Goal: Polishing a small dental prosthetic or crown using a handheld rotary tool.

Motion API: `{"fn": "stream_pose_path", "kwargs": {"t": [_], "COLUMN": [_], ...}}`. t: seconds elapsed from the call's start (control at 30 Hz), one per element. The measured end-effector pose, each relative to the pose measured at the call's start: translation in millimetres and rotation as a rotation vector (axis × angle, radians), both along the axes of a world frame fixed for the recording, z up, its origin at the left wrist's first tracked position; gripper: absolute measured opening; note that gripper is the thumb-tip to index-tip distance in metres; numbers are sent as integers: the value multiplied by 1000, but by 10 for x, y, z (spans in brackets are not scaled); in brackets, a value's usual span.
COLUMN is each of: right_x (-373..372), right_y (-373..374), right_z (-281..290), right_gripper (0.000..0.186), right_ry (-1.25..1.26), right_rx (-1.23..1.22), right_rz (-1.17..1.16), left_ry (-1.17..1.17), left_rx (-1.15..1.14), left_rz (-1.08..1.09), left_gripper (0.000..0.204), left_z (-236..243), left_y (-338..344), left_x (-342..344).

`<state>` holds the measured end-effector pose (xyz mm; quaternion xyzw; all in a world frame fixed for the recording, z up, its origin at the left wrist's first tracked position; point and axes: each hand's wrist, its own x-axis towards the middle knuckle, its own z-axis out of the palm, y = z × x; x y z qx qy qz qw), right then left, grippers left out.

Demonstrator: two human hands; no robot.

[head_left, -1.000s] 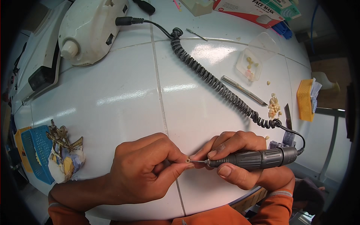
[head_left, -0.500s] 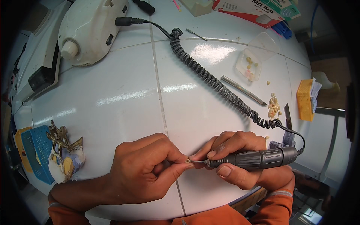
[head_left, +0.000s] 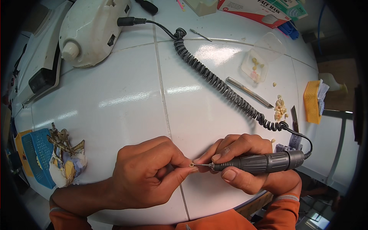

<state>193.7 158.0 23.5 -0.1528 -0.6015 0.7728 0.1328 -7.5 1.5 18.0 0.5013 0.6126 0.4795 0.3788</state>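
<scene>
My left hand [head_left: 149, 172] pinches a tiny cream piece [head_left: 191, 164] between thumb and index finger, just left of centre of my two hands. My right hand [head_left: 243, 145] is closed on a black rotary handpiece [head_left: 272, 163], held nearly horizontal. Its thin metal bit [head_left: 203, 165] reaches the tiny piece; whether it sits inside or against it is too small to tell. A coiled black cord [head_left: 226, 90] runs from the handpiece toward a white control unit [head_left: 88, 38] at the back left.
A blue basket [head_left: 36, 163] and metal dental articulator with plaster [head_left: 63, 149] stand left. Right are a steel knife [head_left: 249, 92], loose cream pieces [head_left: 280, 109], clear container [head_left: 247, 71] and yellow basket [head_left: 310, 103]. Face mask boxes [head_left: 255, 11] lie behind on the tiled tabletop [head_left: 130, 115].
My hands, the handpiece and the tiny piece show no visible movement. A dark shape beyond the table's lower right edge has shifted.
</scene>
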Motion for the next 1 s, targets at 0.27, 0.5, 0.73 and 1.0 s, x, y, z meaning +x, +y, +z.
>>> {"fn": "stream_pose_path", "kwargs": {"t": [0.27,0.5,0.73,1.0], "right_x": [0,-7,-27,-21], "right_y": [-9,-18,-46,-56], "right_z": [-8,14,-27,-24], "right_gripper": [18,18,16,16], "right_ry": [8,-14,15,26], "right_rx": [6,14,-6,22], "right_rz": [-5,-19,-49,-50], "left_ry": [-4,8,15,10], "left_rx": [8,-2,-7,-17], "left_rz": [12,6,4,3], "left_gripper": [14,14,14,15], "left_z": [3,11,8,35], "left_y": [3,7,-2,6], "left_x": [12,18,8,4]}}
